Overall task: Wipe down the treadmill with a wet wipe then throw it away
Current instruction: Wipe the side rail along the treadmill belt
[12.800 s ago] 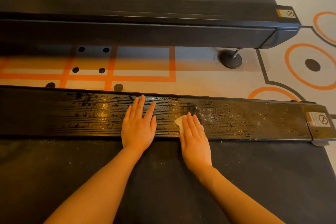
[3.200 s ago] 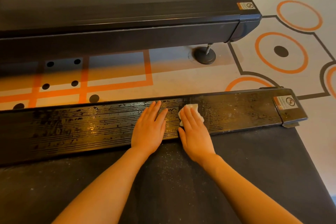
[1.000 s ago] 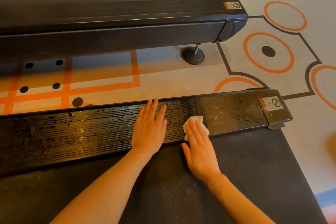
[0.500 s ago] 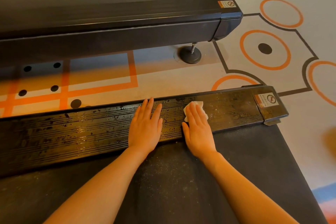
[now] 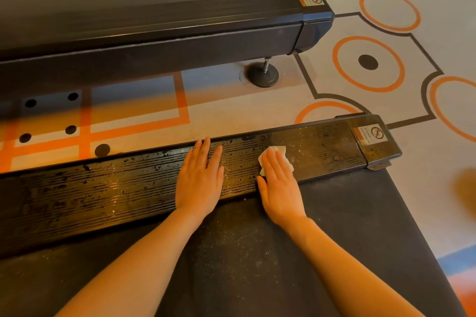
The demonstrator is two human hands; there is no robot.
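Mostly hidden wet wipe [image 5: 279,150] under flat right hand [image 5: 279,184]; left hand [image 5: 199,180] flat on side rail [image 5: 103,193]

The side rail [image 5: 116,193] of the near treadmill is running left to right across the view, with the belt [image 5: 257,265] lying in front of it. Both hands are lying flat on the rail: the left hand [image 5: 199,180] left of the right hand [image 5: 279,185], which is pressing the wipe [image 5: 279,150] under its fingers. A sticker [image 5: 369,135] is sitting on the rail's right end. Behind, across a strip of floor [image 5: 231,110], a second treadmill [image 5: 154,41] is standing on a foot [image 5: 262,76].
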